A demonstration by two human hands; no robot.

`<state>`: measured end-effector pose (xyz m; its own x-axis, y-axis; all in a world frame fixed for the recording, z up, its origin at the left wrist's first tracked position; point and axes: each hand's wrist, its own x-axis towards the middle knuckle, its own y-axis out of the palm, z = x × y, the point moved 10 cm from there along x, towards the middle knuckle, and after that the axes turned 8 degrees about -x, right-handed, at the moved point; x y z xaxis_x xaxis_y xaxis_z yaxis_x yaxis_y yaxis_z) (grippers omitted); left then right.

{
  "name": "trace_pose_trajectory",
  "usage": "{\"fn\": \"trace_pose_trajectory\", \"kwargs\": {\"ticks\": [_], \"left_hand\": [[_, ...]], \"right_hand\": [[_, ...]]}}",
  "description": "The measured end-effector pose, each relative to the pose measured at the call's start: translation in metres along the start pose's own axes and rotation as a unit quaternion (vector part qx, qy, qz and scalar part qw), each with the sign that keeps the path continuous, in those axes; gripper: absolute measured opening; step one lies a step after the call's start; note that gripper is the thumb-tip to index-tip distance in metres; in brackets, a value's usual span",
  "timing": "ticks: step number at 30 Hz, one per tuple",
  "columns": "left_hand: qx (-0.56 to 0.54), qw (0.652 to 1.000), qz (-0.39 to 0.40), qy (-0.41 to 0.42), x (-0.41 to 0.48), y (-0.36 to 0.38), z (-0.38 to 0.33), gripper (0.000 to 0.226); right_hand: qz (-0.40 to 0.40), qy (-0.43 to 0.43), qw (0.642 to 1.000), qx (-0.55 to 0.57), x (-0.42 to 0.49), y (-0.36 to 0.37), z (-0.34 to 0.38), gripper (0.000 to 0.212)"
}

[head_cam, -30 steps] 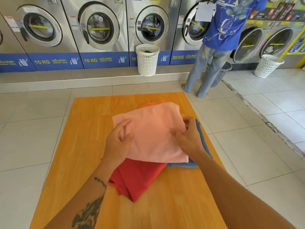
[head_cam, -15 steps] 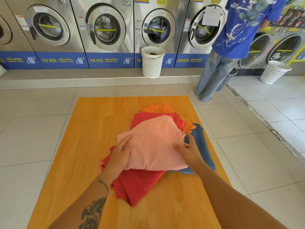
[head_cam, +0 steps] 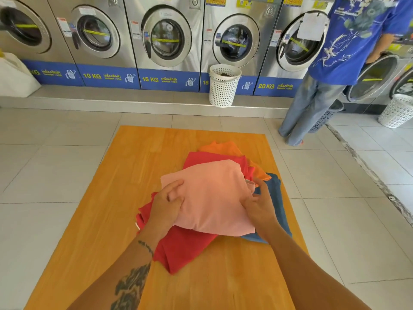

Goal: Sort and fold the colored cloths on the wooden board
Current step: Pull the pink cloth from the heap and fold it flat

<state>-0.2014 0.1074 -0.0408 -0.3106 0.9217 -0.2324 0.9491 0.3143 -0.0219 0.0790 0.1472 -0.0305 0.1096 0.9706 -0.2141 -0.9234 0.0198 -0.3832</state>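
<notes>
A pile of cloths lies in the middle of the wooden board [head_cam: 125,198]. On top is a pink cloth [head_cam: 212,198], folded. Under it are a red cloth [head_cam: 185,249], an orange cloth [head_cam: 223,148] at the far side and a blue cloth [head_cam: 277,198] at the right. My left hand [head_cam: 165,204] pinches the pink cloth's left edge. My right hand [head_cam: 259,202] grips its right edge beside a small white label. Both hands hold the pink cloth above the pile.
The board lies on a white tiled floor. A row of steel washing machines [head_cam: 167,36] lines the far wall, with a white basket [head_cam: 223,86] in front. A person in a blue shirt [head_cam: 348,41] stands at the far right near other baskets [head_cam: 397,110].
The pink cloth's far half has come toward me, uncovering the red and orange cloths behind it. Both hands have drawn nearer and gathered its side edges.
</notes>
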Motion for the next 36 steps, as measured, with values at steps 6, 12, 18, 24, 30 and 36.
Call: {"fn": "trace_pose_trajectory", "kwargs": {"ticks": [6, 12, 18, 24, 30, 36], "left_hand": [[0.016, 0.994, -0.086, 0.058, -0.023, -0.007, -0.037, 0.033], [0.014, 0.984, -0.143, 0.108, -0.031, -0.032, -0.072, 0.03], [-0.01, 0.982, -0.154, 0.104, 0.002, -0.078, -0.089, 0.03], [0.013, 0.99, -0.116, 0.082, 0.098, -0.139, -0.088, 0.033], [0.05, 0.996, -0.062, 0.047, 0.22, -0.183, -0.074, 0.041], [0.165, 0.985, -0.02, 0.037, 0.31, -0.184, -0.04, 0.048]], "right_hand": [[0.097, -0.041, 0.994, 0.006, 0.006, 0.0, 0.012, 0.051], [0.171, -0.045, 0.984, 0.003, 0.018, 0.026, 0.045, 0.056], [0.172, -0.028, 0.983, 0.055, 0.039, 0.072, 0.082, 0.031], [0.139, -0.038, 0.989, 0.009, 0.087, 0.155, 0.12, 0.039], [0.122, -0.02, 0.991, -0.056, 0.154, 0.24, 0.146, 0.048], [0.114, -0.061, 0.946, -0.297, 0.207, 0.29, 0.131, 0.056]]}}
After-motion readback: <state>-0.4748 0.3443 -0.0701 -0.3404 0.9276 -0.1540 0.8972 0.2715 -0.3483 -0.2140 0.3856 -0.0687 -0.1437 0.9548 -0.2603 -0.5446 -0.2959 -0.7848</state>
